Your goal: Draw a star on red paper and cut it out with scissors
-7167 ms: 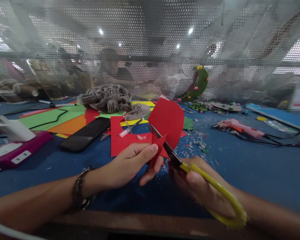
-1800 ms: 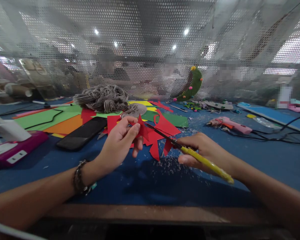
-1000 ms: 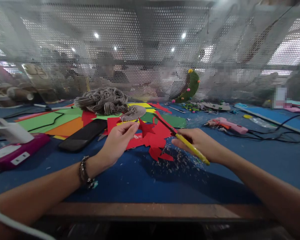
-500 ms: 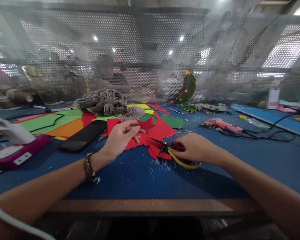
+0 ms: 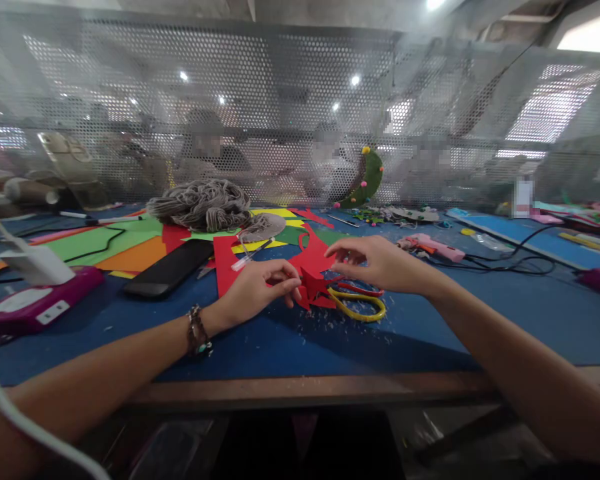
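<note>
My left hand (image 5: 263,290) is closed, thumb against fingers, on a small pointed red paper cut-out (image 5: 312,283) shaped somewhat like a star. My right hand (image 5: 373,261) hovers just right of it, fingers apart and holding nothing. Below the right hand, scissors (image 5: 363,316) with yellow and red handles lie on the table; their blades are hidden by the red paper. Behind both hands, larger red sheets (image 5: 225,257) and red scraps are spread out.
A black phone (image 5: 173,268) and a purple power strip (image 5: 35,308) lie to the left. Grey yarn (image 5: 203,203) sits behind. A pink glue gun (image 5: 435,247) with black cable rests at right. A green crescent (image 5: 367,180) with pompoms stands by the perforated screen.
My right hand has let go of the scissors, which now lie on the table, and has opened above them. My left hand has brought the red cut-out lower and nearer to me.
</note>
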`<state>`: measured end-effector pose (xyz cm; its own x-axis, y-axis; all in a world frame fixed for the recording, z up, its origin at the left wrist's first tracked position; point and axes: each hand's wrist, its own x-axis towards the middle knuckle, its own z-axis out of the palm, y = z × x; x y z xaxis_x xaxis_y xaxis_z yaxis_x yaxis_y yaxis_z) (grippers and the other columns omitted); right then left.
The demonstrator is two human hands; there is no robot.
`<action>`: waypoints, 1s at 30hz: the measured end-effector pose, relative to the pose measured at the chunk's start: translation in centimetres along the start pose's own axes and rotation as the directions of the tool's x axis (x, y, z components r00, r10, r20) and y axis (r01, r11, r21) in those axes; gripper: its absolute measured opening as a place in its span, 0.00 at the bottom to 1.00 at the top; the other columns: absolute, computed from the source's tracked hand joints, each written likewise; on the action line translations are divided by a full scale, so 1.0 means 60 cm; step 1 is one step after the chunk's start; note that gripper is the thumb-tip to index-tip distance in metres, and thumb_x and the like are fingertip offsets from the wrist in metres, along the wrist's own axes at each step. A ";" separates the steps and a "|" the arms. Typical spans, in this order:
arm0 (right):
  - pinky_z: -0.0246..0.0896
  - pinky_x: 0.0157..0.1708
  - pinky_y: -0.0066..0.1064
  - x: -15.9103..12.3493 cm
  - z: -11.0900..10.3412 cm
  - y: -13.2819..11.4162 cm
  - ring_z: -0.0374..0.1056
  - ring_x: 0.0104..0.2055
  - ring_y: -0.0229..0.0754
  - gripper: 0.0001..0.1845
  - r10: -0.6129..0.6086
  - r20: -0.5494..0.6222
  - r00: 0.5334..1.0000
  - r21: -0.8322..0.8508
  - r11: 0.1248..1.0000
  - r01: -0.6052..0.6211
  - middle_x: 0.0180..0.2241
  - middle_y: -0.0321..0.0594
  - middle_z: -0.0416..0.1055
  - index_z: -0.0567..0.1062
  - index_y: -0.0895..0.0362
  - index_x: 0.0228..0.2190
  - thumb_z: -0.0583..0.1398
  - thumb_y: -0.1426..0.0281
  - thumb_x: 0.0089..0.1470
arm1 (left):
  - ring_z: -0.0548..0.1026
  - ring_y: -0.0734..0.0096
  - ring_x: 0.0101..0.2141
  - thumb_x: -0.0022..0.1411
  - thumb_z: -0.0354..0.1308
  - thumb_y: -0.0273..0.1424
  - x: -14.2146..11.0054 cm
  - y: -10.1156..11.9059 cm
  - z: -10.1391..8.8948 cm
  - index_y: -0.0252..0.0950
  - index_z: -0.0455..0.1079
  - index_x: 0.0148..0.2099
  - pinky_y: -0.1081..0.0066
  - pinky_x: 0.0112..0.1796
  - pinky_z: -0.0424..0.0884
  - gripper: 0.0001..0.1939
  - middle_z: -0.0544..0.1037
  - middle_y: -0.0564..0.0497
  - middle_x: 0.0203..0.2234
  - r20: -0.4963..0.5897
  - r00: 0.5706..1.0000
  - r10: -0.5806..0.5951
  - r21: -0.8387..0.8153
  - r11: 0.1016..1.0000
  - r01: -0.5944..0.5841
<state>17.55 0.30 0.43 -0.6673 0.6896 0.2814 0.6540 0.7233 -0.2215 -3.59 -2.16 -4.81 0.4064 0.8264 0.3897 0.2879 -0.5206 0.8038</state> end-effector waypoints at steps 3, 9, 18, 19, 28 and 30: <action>0.55 0.29 0.25 0.007 0.009 -0.014 0.63 0.28 0.34 0.12 -0.074 0.109 0.991 0.102 0.993 0.062 0.28 0.39 0.71 0.72 0.61 0.35 0.54 0.67 0.50 | 0.68 0.79 0.14 0.53 0.52 0.33 -0.001 0.002 -0.001 0.34 0.62 0.25 0.80 0.18 0.65 0.08 0.71 0.56 0.13 0.003 1.000 -0.006 0.014 1.000 0.006; 0.57 0.26 0.24 0.018 0.010 -0.020 0.65 0.24 0.32 0.09 -0.061 0.214 0.975 0.307 0.952 -0.008 0.23 0.36 0.68 0.69 0.61 0.27 0.51 0.70 0.52 | 0.60 0.83 0.10 0.52 0.52 0.33 -0.001 0.003 -0.008 0.34 0.63 0.25 0.82 0.14 0.56 0.08 0.63 0.60 0.08 0.000 1.000 0.006 0.074 0.997 -0.006; 0.52 0.23 0.22 0.026 0.007 -0.028 0.57 0.21 0.29 0.09 -0.123 0.265 0.956 0.299 0.953 0.039 0.21 0.33 0.63 0.68 0.61 0.25 0.55 0.68 0.50 | 0.59 0.82 0.12 0.52 0.53 0.36 0.001 -0.004 -0.016 0.34 0.65 0.24 0.80 0.16 0.55 0.11 0.62 0.60 0.09 -0.004 0.999 0.033 0.153 0.988 -0.032; 0.50 0.22 0.22 0.028 0.008 -0.027 0.56 0.21 0.28 0.09 -0.116 0.257 0.959 0.275 0.961 0.043 0.20 0.32 0.62 0.68 0.62 0.24 0.55 0.69 0.50 | 0.59 0.81 0.12 0.52 0.53 0.37 0.002 -0.005 -0.017 0.34 0.65 0.25 0.80 0.16 0.55 0.11 0.62 0.60 0.09 -0.002 0.999 0.034 0.157 0.987 -0.033; 0.48 0.20 0.22 0.041 0.016 -0.016 0.53 0.17 0.27 0.12 -0.018 0.182 0.983 0.306 0.951 -0.040 0.17 0.32 0.63 0.71 0.62 0.22 0.53 0.68 0.50 | 0.65 0.78 0.16 0.49 0.54 0.40 0.009 -0.015 -0.024 0.33 0.66 0.32 0.78 0.17 0.61 0.15 0.68 0.57 0.17 0.002 1.000 0.003 0.182 0.983 -0.003; 0.50 0.20 0.22 0.045 0.023 -0.019 0.54 0.17 0.27 0.13 -0.021 0.171 0.985 0.331 0.943 -0.037 0.17 0.33 0.64 0.70 0.62 0.19 0.53 0.69 0.50 | 0.65 0.78 0.16 0.49 0.53 0.40 0.010 -0.017 -0.024 0.33 0.65 0.31 0.77 0.18 0.62 0.14 0.67 0.57 0.17 -0.015 1.000 -0.002 0.190 0.982 0.005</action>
<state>14.51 1.40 0.18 -0.7323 0.6700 0.1218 0.5235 0.6682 -0.5287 -4.89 -0.83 -4.77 0.3927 0.8308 0.3944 0.4498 -0.5476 0.7056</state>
